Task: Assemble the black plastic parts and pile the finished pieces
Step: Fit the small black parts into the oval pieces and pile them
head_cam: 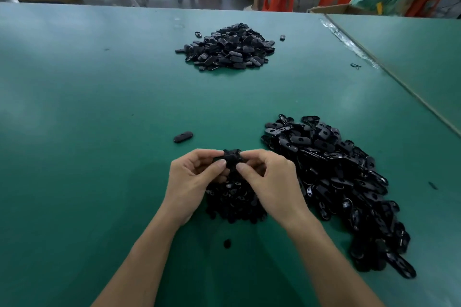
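Pinched between the thumbs and fingertips of the left hand (193, 177) and right hand (268, 179), the black part (232, 157) hangs above the near heap (234, 204), so uneven pressure could likely misalign its halves or drop it, unfinished, among loose pieces.

Bare green table mat (87, 107) stretches along the whole left side, open from near edge to far edge. Straight ahead, a broad bare strip separates the near heaps from the far pile of assembled pieces (228, 48), broken only by one loose black piece (183, 136) (just beyond the left hand (192, 179)). On the right, a long heap of black shells (336, 182) blocks the way, just beside the small heap (232, 204) under the left hand and right hand (269, 182), which pinch a black part (232, 154) between them. A taped seam (349, 42) crosses the far right diagonally.
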The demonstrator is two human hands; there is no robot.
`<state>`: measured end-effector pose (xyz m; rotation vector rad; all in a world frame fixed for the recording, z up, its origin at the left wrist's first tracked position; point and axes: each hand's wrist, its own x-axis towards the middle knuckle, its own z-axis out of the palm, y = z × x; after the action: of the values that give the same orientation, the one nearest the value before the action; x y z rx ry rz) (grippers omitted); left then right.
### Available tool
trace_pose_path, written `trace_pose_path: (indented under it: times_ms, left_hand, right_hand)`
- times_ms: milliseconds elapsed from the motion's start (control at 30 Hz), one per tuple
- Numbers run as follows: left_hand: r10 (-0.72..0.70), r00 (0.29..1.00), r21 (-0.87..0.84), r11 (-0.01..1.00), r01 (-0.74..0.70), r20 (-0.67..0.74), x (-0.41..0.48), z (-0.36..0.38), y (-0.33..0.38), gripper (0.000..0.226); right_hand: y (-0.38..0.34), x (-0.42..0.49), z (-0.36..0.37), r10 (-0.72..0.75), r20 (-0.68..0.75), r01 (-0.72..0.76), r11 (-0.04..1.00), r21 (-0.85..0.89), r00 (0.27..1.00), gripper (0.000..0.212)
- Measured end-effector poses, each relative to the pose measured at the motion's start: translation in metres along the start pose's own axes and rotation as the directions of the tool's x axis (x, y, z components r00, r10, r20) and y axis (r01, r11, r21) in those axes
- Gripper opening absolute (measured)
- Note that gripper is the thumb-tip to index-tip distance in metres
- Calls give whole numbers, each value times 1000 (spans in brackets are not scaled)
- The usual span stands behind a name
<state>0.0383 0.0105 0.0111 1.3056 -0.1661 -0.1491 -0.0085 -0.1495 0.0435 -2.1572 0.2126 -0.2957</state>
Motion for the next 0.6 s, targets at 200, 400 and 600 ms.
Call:
trace_pose_path:
  times_ms: [200, 400, 600]
  left_hand:
    - [-30, 999, -41, 999, 29, -37, 2, 0, -5, 19]
    - [-23, 1000, -17, 1000, 23, -17, 2, -1, -2, 16]
    - [-21, 1000, -23, 1000, 21, 12, 0, -2, -2, 19]
  right_hand:
    - [4, -4, -4, -1, 213, 96, 893, -439, 977, 31]
    - [3, -6, -4, -16, 177, 88, 908, -409, 984, 15]
    - [4, -5, -2, -18, 149, 68, 939, -337, 989, 8]
